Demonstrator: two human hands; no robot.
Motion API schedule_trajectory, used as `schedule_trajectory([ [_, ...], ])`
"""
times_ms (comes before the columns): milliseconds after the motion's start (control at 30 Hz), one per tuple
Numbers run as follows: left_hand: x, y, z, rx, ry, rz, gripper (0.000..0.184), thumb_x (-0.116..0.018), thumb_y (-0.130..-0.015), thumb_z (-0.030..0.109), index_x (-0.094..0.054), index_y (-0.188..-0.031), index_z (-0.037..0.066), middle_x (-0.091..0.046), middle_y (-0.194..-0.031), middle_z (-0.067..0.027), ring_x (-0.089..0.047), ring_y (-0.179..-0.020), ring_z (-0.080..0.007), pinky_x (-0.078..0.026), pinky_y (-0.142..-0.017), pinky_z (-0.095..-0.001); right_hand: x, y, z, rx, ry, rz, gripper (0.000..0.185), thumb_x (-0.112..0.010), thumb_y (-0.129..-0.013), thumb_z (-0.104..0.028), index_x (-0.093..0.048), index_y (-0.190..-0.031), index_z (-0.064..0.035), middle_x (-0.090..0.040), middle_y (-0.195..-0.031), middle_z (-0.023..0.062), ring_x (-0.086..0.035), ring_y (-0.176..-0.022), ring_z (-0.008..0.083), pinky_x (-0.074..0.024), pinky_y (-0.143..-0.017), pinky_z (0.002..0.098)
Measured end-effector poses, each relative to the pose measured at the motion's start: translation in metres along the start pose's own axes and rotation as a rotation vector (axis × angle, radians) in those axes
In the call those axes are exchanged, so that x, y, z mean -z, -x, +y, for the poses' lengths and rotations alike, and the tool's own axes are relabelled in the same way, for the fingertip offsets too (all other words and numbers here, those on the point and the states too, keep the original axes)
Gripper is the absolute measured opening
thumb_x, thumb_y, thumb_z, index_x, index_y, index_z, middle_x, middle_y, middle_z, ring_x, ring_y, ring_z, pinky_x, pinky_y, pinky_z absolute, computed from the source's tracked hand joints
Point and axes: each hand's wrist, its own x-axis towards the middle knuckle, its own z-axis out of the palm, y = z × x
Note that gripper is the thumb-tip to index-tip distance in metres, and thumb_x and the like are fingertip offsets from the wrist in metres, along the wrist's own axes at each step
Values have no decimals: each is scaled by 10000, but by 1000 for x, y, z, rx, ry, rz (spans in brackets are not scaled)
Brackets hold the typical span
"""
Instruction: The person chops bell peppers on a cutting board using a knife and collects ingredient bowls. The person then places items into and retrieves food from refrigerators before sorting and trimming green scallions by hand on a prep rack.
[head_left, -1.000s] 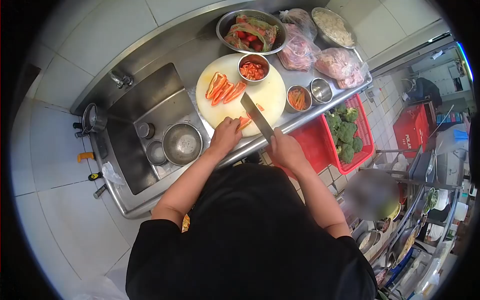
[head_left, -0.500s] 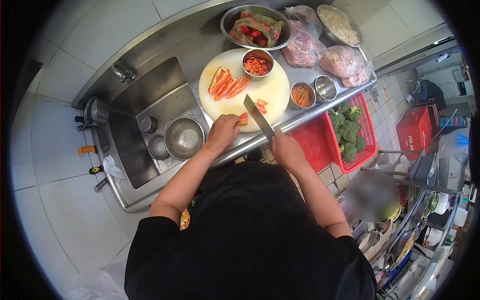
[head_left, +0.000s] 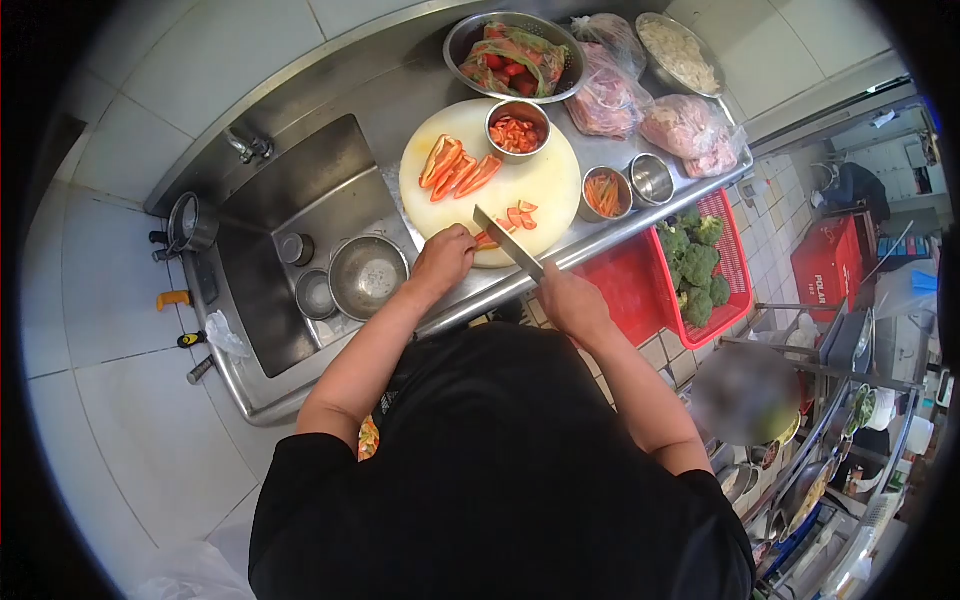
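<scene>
My right hand [head_left: 572, 300] is wrapped round the handle of a cleaver [head_left: 510, 244], whose blade lies across the near part of a round white cutting board [head_left: 425, 150]. Left of the blade, my left hand [head_left: 446, 258] is closed on a red pepper strip [head_left: 484, 241], its fingertips at the strip's end. Several small cut pepper pieces [head_left: 522, 214] lie just beyond the blade. Larger red pepper slices [head_left: 458, 170] rest at the board's far left. On its far edge stands a metal cup of chopped red pepper [head_left: 518, 134].
Right of the board stand a cup of shredded vegetables [head_left: 605, 192] and a metal cup [head_left: 652, 178]. Bagged meat [head_left: 606, 100] and a colander [head_left: 455, 60] lie at the back. The sink [head_left: 300, 190] is left. A red basket [head_left: 738, 270] of broccoli [head_left: 697, 264] sits below the counter.
The cleaver has shifted left, closer to my left hand. More cut pepper pieces lie beside the blade. My left hand has drawn back slightly to the left.
</scene>
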Motion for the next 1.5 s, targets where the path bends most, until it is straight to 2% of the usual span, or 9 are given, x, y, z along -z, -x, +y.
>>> schedule_trajectory([
  [367, -6, -2, 15, 237, -23, -1, 119, -653, -867, 113, -693, -913, 11, -659, -907, -205, -661, -888, -386, -538, -817, -453, 21, 8, -26, -61, -211, 100, 216, -463, -1019, -201, -472, -1070, 9, -641, -843, 312, -623, -830, 510, -462, -739, 612],
  [567, -8, 1, 12, 223, 5, -5, 169, -673, -864, 158, -707, -952, 18, -679, -908, -186, -664, -882, -369, -536, -799, -445, -13, -1, -10, -67, -156, 0, 209, -460, -1019, -193, -468, -1055, 13, -642, -832, 307, -631, -826, 497, -472, -730, 600],
  [967, -2, 5, 12, 137, 5, 28, 133, -617, -886, 123, -703, -903, 23, -670, -906, -185, -659, -885, -375, -531, -837, -457, 13, 8, -32, 21, -100, 55, 169, -468, -1010, -176, -470, -1018, -7, -654, -814, 265, -653, -839, 454, -494, -733, 570],
  [1200, -4, -6, 0, 144, -38, 18, 148, -657, -857, 111, -707, -946, 3, -690, -930, -175, -667, -906, -357, -534, -822, -434, 3, 6, -9, -83, -153, 23, 219, -482, -1012, -215, -508, -1052, -1, -657, -840, 286, -647, -830, 470, -494, -714, 562],
  [1267, -4, -10, 1, 205, 21, 184, 213, -612, -878, 106, -673, -1048, -8, -678, -1044, -212, -640, -994, -380, -506, -914, -455, -11, 11, 16, -68, -331, 278, 240, -490, -1015, -218, -536, -1090, 5, -656, -793, 262, -675, -731, 406, -515, -658, 504],
  [1300, -8, -11, 2, 206, 23, 185, 213, -612, -878, 106, -673, -1048, -8, -678, -1044, -212, -640, -994, -380, -506, -914, -455, -12, 13, 25, -68, -329, 277, 240, -490, -1015, -218, -536, -1090, 5, -656, -793, 262, -675, -731, 406, -515, -658, 504],
  [1367, -23, -20, 9, 96, 56, 285, 379, -632, -887, 145, -595, -1224, -24, -626, -1212, -246, -576, -1151, -405, -448, -1021, -461, -11, 13, 43, -296, -746, 208, 233, -500, -1018, -206, -555, -1123, -5, -619, -700, 157, -630, -562, 255, -502, -544, 417],
  [1400, -33, -23, 9, 111, 101, 199, 546, -656, -897, 211, -496, -1357, -37, -507, -1388, -281, -468, -1292, -434, -348, -1128, -491, -7, 14, 45, -377, -849, 187, 178, -500, -1020, -170, -581, -1094, -29, -515, -667, 10, -501, -478, 84, -420, -428, 272],
  [1500, -49, -40, 39, 166, -28, 82, 702, -645, -917, 362, -392, -1471, 14, -293, -1535, -322, -288, -1424, -464, -188, -1206, -546, -25, 9, 64, -425, -1026, 140, 200, -505, -1022, -174, -584, -1133, -28, -531, -666, 14, -483, -464, 109, -417, -430, 282],
])
